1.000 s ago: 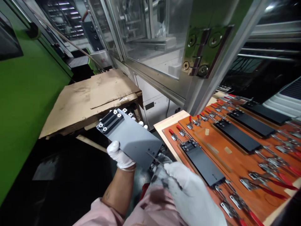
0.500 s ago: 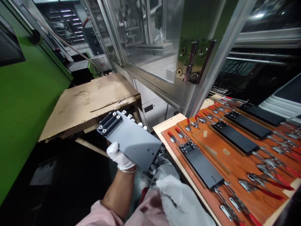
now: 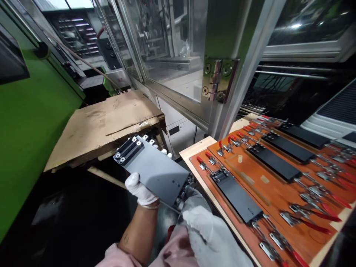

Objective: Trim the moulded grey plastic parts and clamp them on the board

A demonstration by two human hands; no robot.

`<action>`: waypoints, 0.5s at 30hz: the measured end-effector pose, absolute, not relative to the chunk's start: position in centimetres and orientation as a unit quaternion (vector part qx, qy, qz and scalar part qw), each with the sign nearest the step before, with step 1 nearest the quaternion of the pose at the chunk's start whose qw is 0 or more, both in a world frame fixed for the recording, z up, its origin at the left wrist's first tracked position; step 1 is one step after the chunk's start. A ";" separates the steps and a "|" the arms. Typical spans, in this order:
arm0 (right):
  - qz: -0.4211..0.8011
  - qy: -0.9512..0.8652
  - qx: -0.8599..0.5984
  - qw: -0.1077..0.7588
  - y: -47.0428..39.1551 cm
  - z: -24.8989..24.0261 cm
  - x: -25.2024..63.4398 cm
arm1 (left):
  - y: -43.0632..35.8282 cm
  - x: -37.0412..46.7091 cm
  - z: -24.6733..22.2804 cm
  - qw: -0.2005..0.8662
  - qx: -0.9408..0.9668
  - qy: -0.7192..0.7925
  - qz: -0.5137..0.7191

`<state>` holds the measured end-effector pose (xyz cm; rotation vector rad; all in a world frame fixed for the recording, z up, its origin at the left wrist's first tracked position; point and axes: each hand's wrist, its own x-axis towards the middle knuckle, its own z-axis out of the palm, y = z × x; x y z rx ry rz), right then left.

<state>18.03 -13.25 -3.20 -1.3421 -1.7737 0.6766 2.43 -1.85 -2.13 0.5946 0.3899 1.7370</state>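
Grey panel [image 3: 158, 168] might slip if the left hand [image 3: 141, 191], fingers clasping its edges, loosens; below the panel, I cannot tell whether the right hand [image 3: 204, 226] holds anything.

I can read no words, labels, brands, numbers or signs on anything in front of me.

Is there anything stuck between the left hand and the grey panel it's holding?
Only the white glove that the left hand wears. The gloved thumb lies at the near edge of the grey panel, and nothing else visible comes between them. The panel's underside is hidden.
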 end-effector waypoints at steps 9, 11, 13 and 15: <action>0.396 -0.472 -0.619 0.487 -10.8 -2.2 20.1 | -2.2 2.4 -2.2 0.741 0.179 0.143 0.631; 0.440 -0.431 -0.605 0.505 -9.9 -2.0 19.5 | -2.3 2.8 -2.7 0.768 0.165 0.144 0.601; 0.469 -0.409 -0.591 0.514 -9.4 -1.9 18.8 | -2.4 3.2 -3.3 0.779 0.163 0.139 0.589; 0.488 -0.388 -0.579 0.525 -9.2 -1.9 18.3 | -2.4 3.5 -3.7 0.785 0.167 0.137 0.581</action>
